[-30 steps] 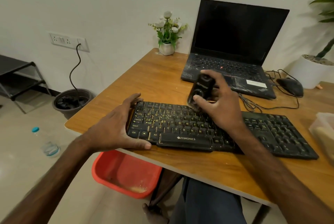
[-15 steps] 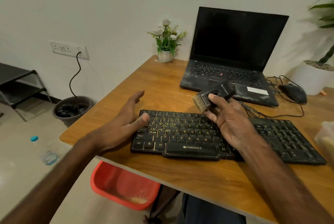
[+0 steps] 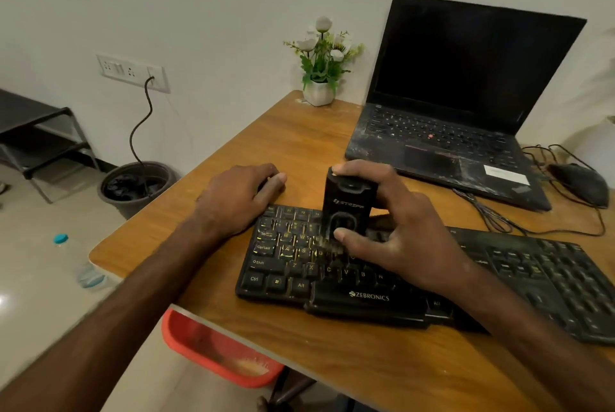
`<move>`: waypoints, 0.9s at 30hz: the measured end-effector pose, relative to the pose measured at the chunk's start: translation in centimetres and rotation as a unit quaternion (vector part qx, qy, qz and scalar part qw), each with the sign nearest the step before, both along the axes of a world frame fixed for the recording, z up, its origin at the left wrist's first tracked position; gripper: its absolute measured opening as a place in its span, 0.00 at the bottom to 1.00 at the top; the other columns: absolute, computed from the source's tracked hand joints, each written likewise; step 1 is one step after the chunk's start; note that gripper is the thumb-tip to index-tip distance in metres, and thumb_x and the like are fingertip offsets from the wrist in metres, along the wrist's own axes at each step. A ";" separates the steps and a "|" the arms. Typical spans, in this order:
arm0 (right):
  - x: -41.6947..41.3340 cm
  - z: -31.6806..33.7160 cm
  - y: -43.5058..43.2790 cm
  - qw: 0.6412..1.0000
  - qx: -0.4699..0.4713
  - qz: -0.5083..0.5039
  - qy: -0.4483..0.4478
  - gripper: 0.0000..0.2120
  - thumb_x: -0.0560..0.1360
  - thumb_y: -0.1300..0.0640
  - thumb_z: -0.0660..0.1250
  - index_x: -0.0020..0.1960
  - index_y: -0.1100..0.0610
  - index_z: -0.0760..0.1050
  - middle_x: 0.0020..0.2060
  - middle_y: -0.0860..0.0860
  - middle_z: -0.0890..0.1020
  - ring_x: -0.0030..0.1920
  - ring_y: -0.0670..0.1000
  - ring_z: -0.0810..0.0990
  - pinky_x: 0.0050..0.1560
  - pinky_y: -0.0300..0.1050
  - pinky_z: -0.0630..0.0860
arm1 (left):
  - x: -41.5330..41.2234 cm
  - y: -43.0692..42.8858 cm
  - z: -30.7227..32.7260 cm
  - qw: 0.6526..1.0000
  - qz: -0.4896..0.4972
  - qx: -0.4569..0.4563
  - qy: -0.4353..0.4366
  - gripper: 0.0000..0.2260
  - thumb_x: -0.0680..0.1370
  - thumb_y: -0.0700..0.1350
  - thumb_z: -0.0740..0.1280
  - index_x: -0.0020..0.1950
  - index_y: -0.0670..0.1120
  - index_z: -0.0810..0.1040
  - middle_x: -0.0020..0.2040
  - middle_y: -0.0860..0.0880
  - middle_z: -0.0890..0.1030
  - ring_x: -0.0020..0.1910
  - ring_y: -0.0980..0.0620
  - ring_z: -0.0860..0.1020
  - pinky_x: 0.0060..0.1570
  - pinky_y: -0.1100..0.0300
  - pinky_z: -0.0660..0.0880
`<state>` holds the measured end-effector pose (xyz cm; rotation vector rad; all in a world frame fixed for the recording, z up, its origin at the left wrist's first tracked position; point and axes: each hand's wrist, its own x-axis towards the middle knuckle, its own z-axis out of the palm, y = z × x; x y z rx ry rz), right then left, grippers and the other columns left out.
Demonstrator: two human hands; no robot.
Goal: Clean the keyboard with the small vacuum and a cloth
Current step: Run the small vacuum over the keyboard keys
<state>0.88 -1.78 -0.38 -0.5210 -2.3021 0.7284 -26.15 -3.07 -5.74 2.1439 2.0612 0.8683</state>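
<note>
A black Zebronics keyboard point(image 3: 366, 298) lies along the front of the wooden desk point(image 3: 299, 152). My right hand point(image 3: 402, 232) grips a small black handheld vacuum point(image 3: 349, 205) upright, thumb on its front, with its brush tip down on the left-middle letter keys. My left hand point(image 3: 243, 195) rests palm down on the desk at the keyboard's far left corner, fingers loosely bent over that corner. No cloth is in view.
An open black laptop point(image 3: 459, 112) stands behind the keyboard, with a mouse point(image 3: 580, 183) and cables to its right. A small white flower pot point(image 3: 319, 92) sits at the back. Below the desk edge: a red bin point(image 3: 216, 351), a dark pot point(image 3: 136, 185), a water bottle point(image 3: 76, 262).
My right hand turned the vacuum from tilted in the air to upright and set its brush on the keys. My left hand moved from hovering to the keyboard's far left corner.
</note>
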 end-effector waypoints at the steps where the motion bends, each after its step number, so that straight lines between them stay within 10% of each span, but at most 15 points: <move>1: 0.0 0.1 0.5 0.999 0.035 -0.003 -0.011 0.32 0.72 0.56 0.74 0.70 0.42 0.62 0.57 0.36 0.75 0.55 0.43 0.80 0.42 0.38 0.82 | 0.1 0.0 0.0 1.000 0.001 0.005 0.001 0.25 0.80 0.64 0.48 0.53 0.52 0.79 0.42 0.52 0.82 0.42 0.50 0.78 0.46 0.48 0.76; 27: 0.1 -1.8 0.0 0.997 0.062 0.040 -0.034 0.32 0.75 0.55 0.72 0.73 0.40 0.61 0.59 0.52 0.79 0.49 0.49 0.83 0.38 0.40 0.83 | 0.5 0.5 -0.3 0.999 0.010 0.030 0.034 0.33 0.78 0.69 0.44 0.32 0.47 0.73 0.28 0.48 0.75 0.29 0.50 0.74 0.34 0.53 0.69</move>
